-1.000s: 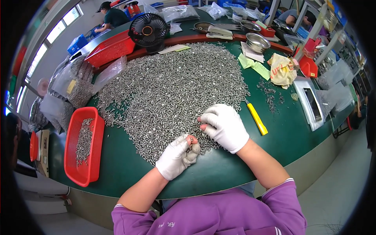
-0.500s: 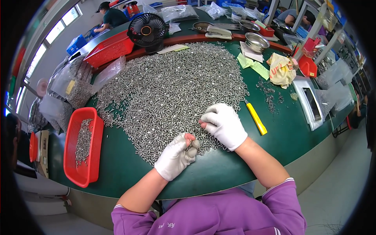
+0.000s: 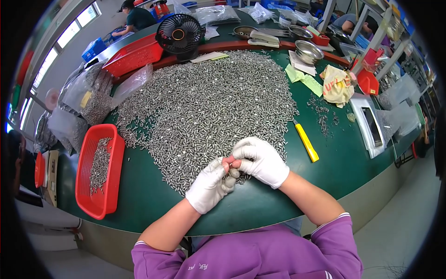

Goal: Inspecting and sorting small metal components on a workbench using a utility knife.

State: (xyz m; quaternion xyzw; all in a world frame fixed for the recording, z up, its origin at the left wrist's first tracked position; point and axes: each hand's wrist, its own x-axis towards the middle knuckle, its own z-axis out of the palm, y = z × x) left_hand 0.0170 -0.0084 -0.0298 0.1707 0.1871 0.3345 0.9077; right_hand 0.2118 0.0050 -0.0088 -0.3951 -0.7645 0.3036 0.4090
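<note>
A broad heap of small silvery metal pins (image 3: 204, 102) covers the middle of the green table. At its near edge my two gloved hands meet, bare thumb and finger tips together. My left hand (image 3: 210, 183), in a white glove with greyed fingertips, is closed with its fingers curled. My right hand (image 3: 261, 162), also in a white glove, pinches against the left fingertips. Whatever lies between the fingers is too small or hidden to name. To the left, a red plastic basket (image 3: 119, 160) holds a small pile of the same pins.
A yellow utility knife (image 3: 306, 143) lies right of the heap. Behind the heap stand a black fan (image 3: 179, 35) and a metal bowl (image 3: 308, 52). Bags of parts (image 3: 95, 107) line the left side. A phone (image 3: 371, 125) lies at right. Another person (image 3: 138, 19) sits far left.
My right hand has moved down and left from over the heap to the left hand. The fingertips of both hands now come together.
</note>
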